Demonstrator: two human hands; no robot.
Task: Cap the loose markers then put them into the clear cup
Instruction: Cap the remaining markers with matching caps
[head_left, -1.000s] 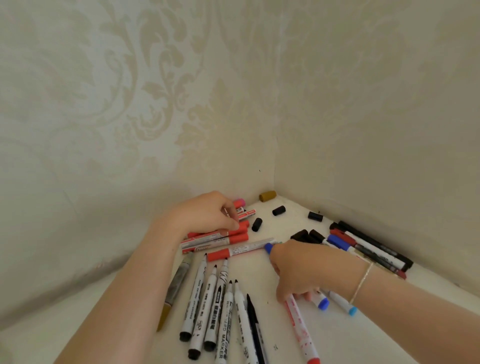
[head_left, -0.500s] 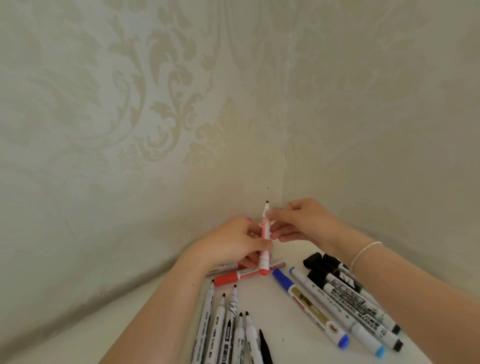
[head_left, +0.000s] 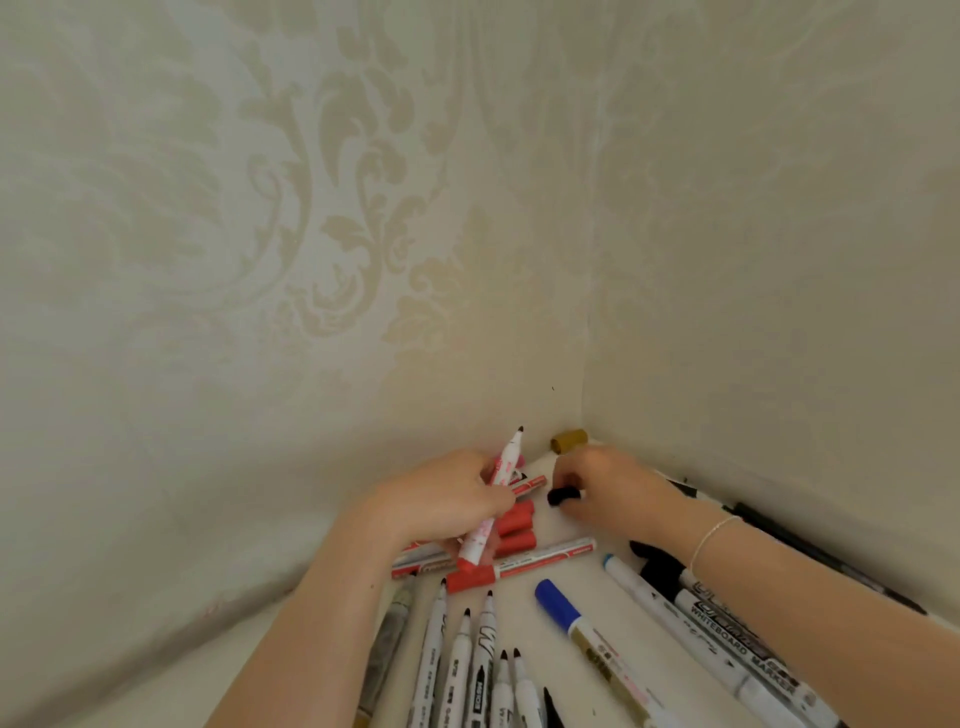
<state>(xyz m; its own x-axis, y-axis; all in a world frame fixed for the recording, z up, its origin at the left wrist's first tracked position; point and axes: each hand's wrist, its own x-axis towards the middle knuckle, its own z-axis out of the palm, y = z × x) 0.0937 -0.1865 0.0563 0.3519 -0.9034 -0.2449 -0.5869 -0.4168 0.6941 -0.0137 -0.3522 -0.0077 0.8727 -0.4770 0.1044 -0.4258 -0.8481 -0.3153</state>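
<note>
A: What lies nearest, below the red-capped markers?

B: Uncapped white markers, their lower ends cut off by the frame; a blue-capped marker to their right.

A: And the hands?

B: Over the red pile, the left hand grips an uncapped pink marker, tip up. Right of the pile, the right hand pinches a black cap. Beyond, a gold cap sits in the corner. No cup shows.

Uncapped red-barrelled marker tilted tip-up above capped red markers; black cap beside.
</note>
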